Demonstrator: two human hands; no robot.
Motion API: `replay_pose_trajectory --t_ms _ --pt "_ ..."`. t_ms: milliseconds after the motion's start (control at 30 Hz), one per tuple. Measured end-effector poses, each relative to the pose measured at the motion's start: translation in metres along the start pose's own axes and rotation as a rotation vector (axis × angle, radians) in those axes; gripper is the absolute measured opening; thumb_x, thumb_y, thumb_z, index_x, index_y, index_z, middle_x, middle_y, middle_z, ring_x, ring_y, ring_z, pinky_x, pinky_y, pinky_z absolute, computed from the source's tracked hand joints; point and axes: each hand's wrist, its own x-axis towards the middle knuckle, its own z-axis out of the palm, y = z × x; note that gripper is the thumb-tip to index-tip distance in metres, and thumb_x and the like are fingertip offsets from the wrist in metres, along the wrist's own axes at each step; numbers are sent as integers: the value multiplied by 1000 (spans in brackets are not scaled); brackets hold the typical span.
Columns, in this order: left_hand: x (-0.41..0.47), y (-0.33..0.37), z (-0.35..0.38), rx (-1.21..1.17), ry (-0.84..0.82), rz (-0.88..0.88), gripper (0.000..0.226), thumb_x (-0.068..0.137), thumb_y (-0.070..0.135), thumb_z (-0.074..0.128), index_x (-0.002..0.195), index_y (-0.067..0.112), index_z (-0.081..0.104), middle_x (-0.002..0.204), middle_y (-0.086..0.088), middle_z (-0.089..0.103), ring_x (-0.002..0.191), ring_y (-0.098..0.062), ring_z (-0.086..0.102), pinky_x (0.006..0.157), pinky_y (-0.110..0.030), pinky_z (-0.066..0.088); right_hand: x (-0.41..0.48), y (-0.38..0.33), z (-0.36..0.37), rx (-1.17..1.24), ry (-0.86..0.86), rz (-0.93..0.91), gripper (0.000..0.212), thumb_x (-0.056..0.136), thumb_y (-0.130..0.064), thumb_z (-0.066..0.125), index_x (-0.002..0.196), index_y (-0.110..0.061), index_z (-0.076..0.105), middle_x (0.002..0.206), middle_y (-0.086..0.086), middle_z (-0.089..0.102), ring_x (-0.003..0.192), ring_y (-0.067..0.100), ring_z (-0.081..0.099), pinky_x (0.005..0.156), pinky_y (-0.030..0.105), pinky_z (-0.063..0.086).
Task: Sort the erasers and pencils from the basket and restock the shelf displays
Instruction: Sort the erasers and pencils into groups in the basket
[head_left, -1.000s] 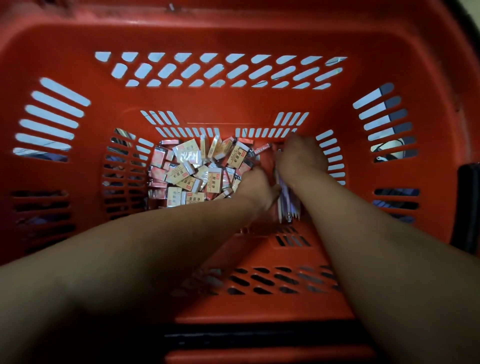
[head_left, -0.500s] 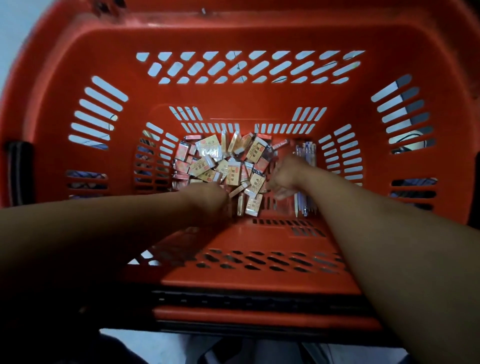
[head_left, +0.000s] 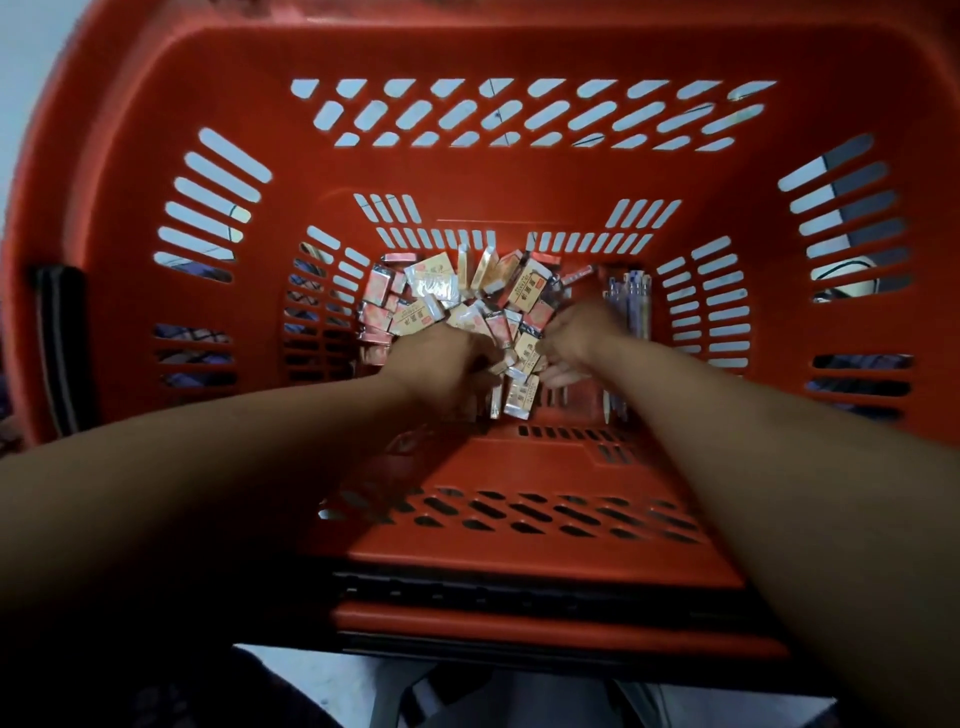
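A pale bluish-grey floor (head_left: 21, 78) shows at the upper left corner and again as a strip along the bottom edge. The light is dim and cool, leaving the near foreground in deep shadow. Dark plaid cloth (head_left: 192, 338) shows low on the left, and a rounded white object (head_left: 841, 278) on the right.
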Motion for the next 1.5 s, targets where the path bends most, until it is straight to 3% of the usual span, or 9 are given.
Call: replay_pose_trajectory --t_ms 100,500,667,833,1033,1167,1267,1400,1500 --pt "0 -1 5 19 25 -2 29 96 46 61 121 33 68 108 0 73 103 -27 66 73 -32 49 2 1 5 14 50 -40 35 80 -1 80 111 -4 64 95 17 72 78 33 76 66 47 64" --pt "10 25 12 -38 -2 -139 49 91 55 66 66 26 36 73 4 47 76 -23 51 64 -30 37 1 7 2 18 -42 6 49 77 4 82 116 1 54 96 27 69 64 33 75 64 45 64" --pt "12 29 11 -7 27 -130 28 92 54 65 88 28 57 85 -1 52 78 -23 50 64 -30 37 3 4 -1 1 -66 36 30 81 9 76 107 8 61 82 22 73 75 32 77 79 47 63" --pt "15 30 13 -64 11 -167 34 89 51 71 108 23 65 94 -1 56 87 -26 61 67 -31 45 3 1 -9 -218 -5 -39 40 84 -2 73 123 0 63 113 21 70 102 36 70 92 48 58" --pt "16 14 5 -255 -64 -188 30 84 49 78 75 24 63 74 8 64 71 -14 63 57 -26 42 -2 6 0 -177 -210 -8 16 84 11 72 98 5 68 94 24 70 69 27 69 57 31 62" --pt "17 5 -5 -243 -135 -112 42 84 48 79 60 21 56 62 7 57 61 -10 54 53 -26 33 -6 9 6 -366 -201 -172 19 87 5 71 106 5 70 88 13 70 79 28 71 78 40 61" --pt "17 -4 -14 -242 -178 -89 37 84 44 80 65 17 64 63 4 60 61 -11 54 55 -25 35 -10 8 6 -424 -288 -208 32 93 12 59 125 14 60 119 29 66 112 43 65 98 47 53" --pt "18 -17 -26 -312 -297 -87 27 79 34 86 63 18 70 62 9 64 54 -1 53 58 -20 40 -8 11 8 -479 -274 -233 36 86 5 73 121 2 68 93 14 72 94 33 72 87 42 60" --pt "20 -26 -34 -379 -396 -129 30 76 30 88 61 13 69 55 14 58 50 -1 51 57 -19 40 -7 8 8 -449 -310 -196 28 84 6 75 111 -2 71 75 9 67 73 27 71 60 29 60"
